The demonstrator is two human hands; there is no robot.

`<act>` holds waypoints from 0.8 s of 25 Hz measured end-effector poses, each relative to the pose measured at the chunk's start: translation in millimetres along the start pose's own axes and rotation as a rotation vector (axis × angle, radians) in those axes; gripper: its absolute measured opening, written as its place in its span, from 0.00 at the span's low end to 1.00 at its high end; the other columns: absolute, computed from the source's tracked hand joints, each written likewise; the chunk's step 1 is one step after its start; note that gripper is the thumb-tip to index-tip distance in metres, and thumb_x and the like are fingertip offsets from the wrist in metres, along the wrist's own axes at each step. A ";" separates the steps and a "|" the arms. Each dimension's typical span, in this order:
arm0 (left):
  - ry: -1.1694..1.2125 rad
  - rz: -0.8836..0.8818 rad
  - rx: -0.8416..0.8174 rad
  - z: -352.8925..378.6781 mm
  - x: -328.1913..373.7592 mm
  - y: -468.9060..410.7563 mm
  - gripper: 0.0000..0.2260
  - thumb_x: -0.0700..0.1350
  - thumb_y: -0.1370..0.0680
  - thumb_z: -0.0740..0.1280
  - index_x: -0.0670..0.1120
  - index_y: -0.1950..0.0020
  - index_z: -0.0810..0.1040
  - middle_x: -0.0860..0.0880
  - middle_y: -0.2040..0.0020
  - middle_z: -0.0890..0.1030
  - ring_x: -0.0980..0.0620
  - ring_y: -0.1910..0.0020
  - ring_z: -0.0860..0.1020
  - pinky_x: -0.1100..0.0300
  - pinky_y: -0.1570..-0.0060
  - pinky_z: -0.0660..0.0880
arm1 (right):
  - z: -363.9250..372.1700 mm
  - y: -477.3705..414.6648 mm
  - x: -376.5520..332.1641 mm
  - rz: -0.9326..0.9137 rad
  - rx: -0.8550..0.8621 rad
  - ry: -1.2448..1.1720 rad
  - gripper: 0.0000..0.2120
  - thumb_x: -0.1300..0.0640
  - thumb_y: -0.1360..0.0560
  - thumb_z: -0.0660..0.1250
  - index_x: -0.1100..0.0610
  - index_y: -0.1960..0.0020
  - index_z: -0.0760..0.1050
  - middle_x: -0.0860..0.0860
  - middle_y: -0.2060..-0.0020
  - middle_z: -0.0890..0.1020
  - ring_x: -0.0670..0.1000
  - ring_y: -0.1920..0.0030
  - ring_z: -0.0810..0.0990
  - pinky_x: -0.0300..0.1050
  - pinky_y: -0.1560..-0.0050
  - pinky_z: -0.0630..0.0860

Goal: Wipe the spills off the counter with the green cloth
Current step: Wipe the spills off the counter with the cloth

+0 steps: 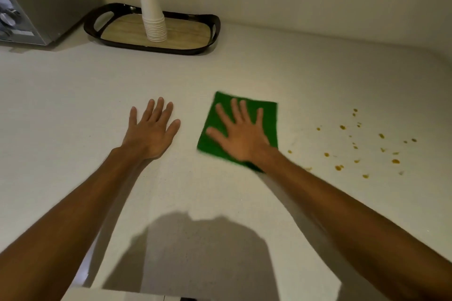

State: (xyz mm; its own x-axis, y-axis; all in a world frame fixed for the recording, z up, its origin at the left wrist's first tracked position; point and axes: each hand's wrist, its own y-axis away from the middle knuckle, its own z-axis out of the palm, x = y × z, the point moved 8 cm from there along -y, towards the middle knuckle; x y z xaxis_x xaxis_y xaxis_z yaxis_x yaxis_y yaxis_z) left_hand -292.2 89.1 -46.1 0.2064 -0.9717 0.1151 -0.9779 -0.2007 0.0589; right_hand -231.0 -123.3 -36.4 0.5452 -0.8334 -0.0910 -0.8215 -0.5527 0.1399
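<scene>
A folded green cloth lies flat on the white counter, right of centre. My right hand presses on it palm down, with the fingers spread. My left hand rests flat on the bare counter a short way to the left of the cloth, fingers apart and holding nothing. Several small brown-orange spill drops dot the counter to the right of the cloth. The nearest drop sits just past the cloth's lower right corner. The cloth's edges look blurred.
A dark oval tray with a wood-look base stands at the back by the wall, holding a tall stack of white paper cups. A grey appliance occupies the back left corner. The counter's rounded edge curves at the far right.
</scene>
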 end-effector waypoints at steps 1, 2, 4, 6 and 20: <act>0.006 -0.001 -0.002 0.0 -0.1 -0.2 0.32 0.65 0.23 0.35 0.53 0.21 0.41 0.50 0.20 0.39 0.51 0.22 0.37 0.42 0.25 0.37 | 6.8 30.8 -23.3 -0.200 -0.018 0.041 0.38 0.27 0.24 0.36 0.43 0.19 0.36 0.56 0.20 0.36 0.59 0.20 0.34 0.74 0.27 0.34; 0.015 -0.004 -0.003 0.2 -0.5 -0.2 0.33 0.66 0.23 0.35 0.53 0.21 0.41 0.51 0.20 0.39 0.52 0.22 0.37 0.42 0.25 0.37 | 12.7 64.0 -38.4 -0.398 -0.041 0.080 0.36 0.28 0.22 0.39 0.42 0.19 0.36 0.55 0.20 0.36 0.57 0.20 0.34 0.71 0.26 0.33; 0.022 -0.007 -0.007 0.3 0.4 0.7 0.34 0.68 0.24 0.35 0.54 0.21 0.41 0.51 0.20 0.39 0.52 0.22 0.37 0.43 0.25 0.36 | 16.5 105.6 -28.9 -0.697 -0.068 0.172 0.34 0.31 0.20 0.45 0.42 0.19 0.39 0.52 0.19 0.38 0.54 0.19 0.35 0.66 0.24 0.32; 0.001 -0.011 -0.007 -0.1 0.4 2.2 0.35 0.70 0.24 0.35 0.54 0.21 0.41 0.52 0.20 0.39 0.52 0.22 0.37 0.44 0.25 0.35 | 7.2 97.5 9.9 -0.771 -0.045 0.213 0.34 0.32 0.20 0.44 0.42 0.19 0.41 0.50 0.18 0.40 0.53 0.19 0.37 0.65 0.23 0.34; -0.002 -0.007 0.026 -0.8 1.7 3.9 0.36 0.70 0.25 0.35 0.54 0.21 0.42 0.52 0.20 0.40 0.52 0.22 0.38 0.44 0.25 0.37 | 4.1 41.9 13.0 -0.010 0.035 0.007 0.39 0.28 0.23 0.33 0.47 0.19 0.37 0.57 0.20 0.37 0.61 0.20 0.35 0.75 0.26 0.37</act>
State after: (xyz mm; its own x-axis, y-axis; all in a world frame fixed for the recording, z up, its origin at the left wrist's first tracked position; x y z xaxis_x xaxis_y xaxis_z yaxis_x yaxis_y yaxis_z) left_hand -295.7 86.8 -44.8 0.2136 -0.9704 0.1129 -0.9769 -0.2111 0.0339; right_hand -259.0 -157.2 -35.7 0.5547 -0.8276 -0.0855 -0.8210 -0.5611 0.1049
